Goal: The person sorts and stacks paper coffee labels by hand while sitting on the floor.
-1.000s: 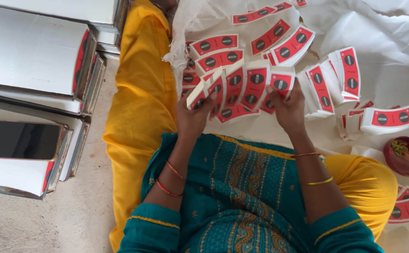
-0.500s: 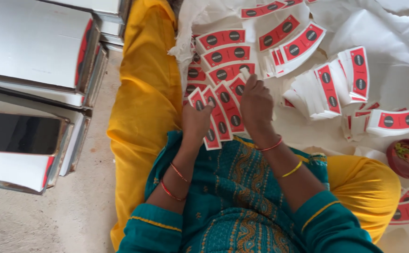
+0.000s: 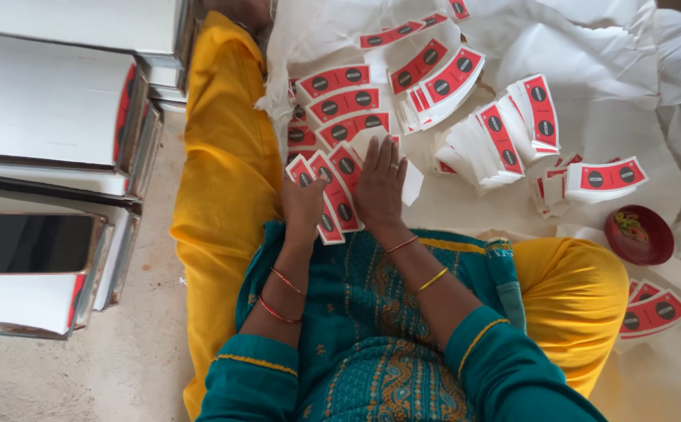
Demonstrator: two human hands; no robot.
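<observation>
Fan of red-and-white labels (image 3: pixel 331 195) held just above the lap, near the middle of the scene, spread like playing cards and leaning to the left. Left hand (image 3: pixel 303 205) closed around the lower edge of the fan, thumb across the front. Right hand (image 3: pixel 379 187) flat and open, fingers together, pressed on the right side of the same fan; possibly a loose white slip (image 3: pixel 412 181) under its far edge, though hard to tell from here. Hands side by side, touching at the fan. Red bangles on the left wrist, a red and a yellow bangle on the right forearm.

Just beyond the fan, rows of more labels (image 3: pixel 340 105) laid overlapping on a white sheet (image 3: pixel 590 47) spread over the floor. Farther right, a curved stack of labels (image 3: pixel 442 82), then a bigger fanned stack (image 3: pixel 512 133) standing on edge, then a small flat pile (image 3: pixel 602 178) at the right. Small red bowl (image 3: pixel 639 234) near the right knee, something small inside. A few more labels (image 3: pixel 653 309) at the near right, beside the yellow trouser leg.

Left of the yellow-clad leg, well apart from the hands, piles of white cartons (image 3: pixel 44 101) with red edges on the bare floor (image 3: pixel 122 367).
</observation>
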